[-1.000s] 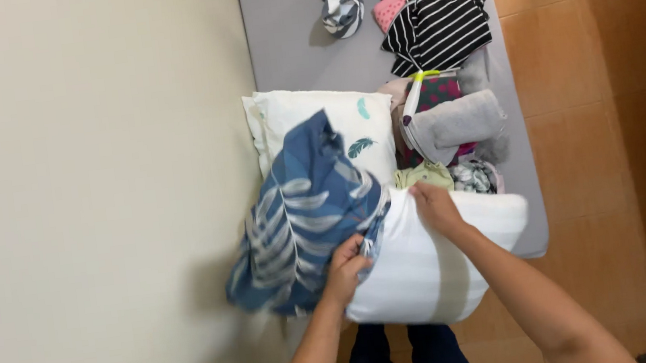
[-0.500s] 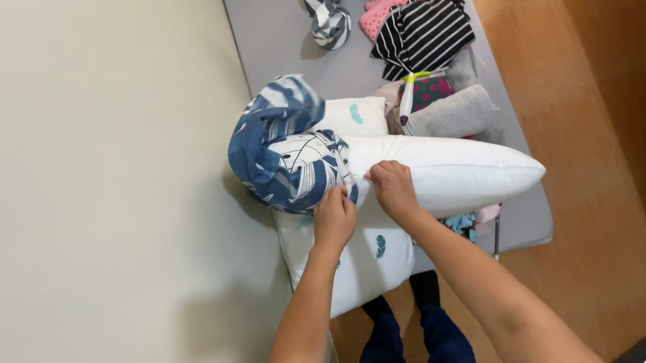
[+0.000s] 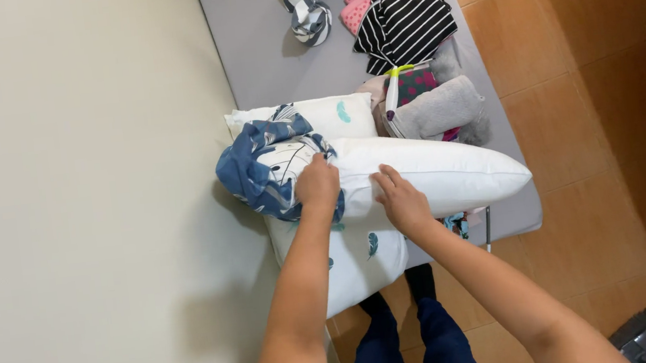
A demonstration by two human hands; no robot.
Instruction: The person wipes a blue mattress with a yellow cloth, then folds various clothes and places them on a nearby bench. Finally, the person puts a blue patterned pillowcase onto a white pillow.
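A plain cream wall (image 3: pixel 73 194) fills the left; orange-brown floor tiles (image 3: pixel 601 133) lie right of a grey table (image 3: pixel 260 59).

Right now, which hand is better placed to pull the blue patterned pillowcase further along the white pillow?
Left hand: it grips the bunched pillowcase. Right hand rests on the pillow.

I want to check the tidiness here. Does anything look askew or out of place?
Yes. The blue leaf-print pillowcase is bunched up at one end of the plain white pillow, covering only that end. Both hands rest there: left hand, right hand. The grey padded table holds unevenly piled clothes.
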